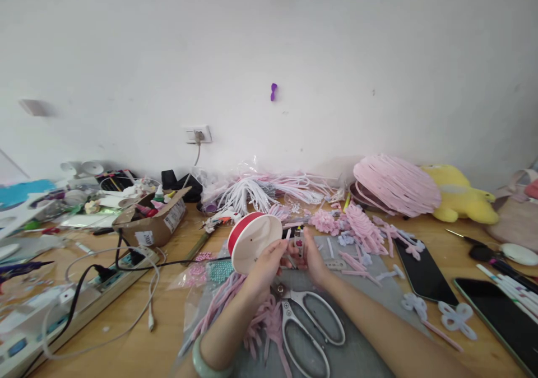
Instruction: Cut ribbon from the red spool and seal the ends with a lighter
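Note:
My left hand [264,266] is closed at the lower right edge of a white spool of red ribbon [247,238], which tilts upright against it. Its thumb and fingertips are pinched together; whether a ribbon end is between them is too small to tell. My right hand [313,257] is wrapped round a small lighter [298,242] with a printed label, held upright close to the left fingertips. Below both hands, large scissors with white handles [309,316] lie on a grey mat [357,316]. Pink and lilac fuzzy stems [267,322] lie under my left forearm.
Pink fuzzy flowers [325,221] and a bundle of white stems [246,193] lie behind. Bead packets [221,271], a cardboard box [153,221] and a power strip [121,277] with cables are left. Two phones [424,271] and a yellow plush toy [458,193] are right.

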A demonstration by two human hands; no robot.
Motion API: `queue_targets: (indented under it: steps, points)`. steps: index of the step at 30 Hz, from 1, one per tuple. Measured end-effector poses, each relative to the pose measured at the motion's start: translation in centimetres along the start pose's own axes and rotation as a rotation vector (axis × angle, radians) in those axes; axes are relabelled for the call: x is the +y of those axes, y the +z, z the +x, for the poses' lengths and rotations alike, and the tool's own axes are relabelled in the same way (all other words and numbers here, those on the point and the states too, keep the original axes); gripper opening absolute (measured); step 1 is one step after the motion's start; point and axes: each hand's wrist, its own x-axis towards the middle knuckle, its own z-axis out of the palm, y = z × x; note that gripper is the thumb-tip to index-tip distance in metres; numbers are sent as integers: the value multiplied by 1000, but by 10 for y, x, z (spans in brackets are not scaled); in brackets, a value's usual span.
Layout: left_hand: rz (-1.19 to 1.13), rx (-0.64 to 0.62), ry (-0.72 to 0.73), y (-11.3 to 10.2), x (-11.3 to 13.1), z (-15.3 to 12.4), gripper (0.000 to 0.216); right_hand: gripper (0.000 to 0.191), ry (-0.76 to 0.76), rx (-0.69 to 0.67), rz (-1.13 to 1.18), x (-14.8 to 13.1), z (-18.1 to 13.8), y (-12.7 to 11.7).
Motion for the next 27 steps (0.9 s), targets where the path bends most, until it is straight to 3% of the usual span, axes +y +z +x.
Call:
queue_targets:
  steps: [4,9,19,23,27]
  points:
    - [3,96,65,-3,-3,4,39,43,-111,14,11,7,2,-2]
    - [-61,268,131,-5,-6,7,41,39,-86,-69,25,9,-1,2]
    - [-46,196,118,-3,-9,6,49,34,-136,-51,28,-1,-9,15]
    - [179,149,189,-4,-4,5,44,32,-153,25,19,-6,-6,9]
    - [667,99,324,-5,5,0,32,26,-180,116,-91,-13,2,-2]
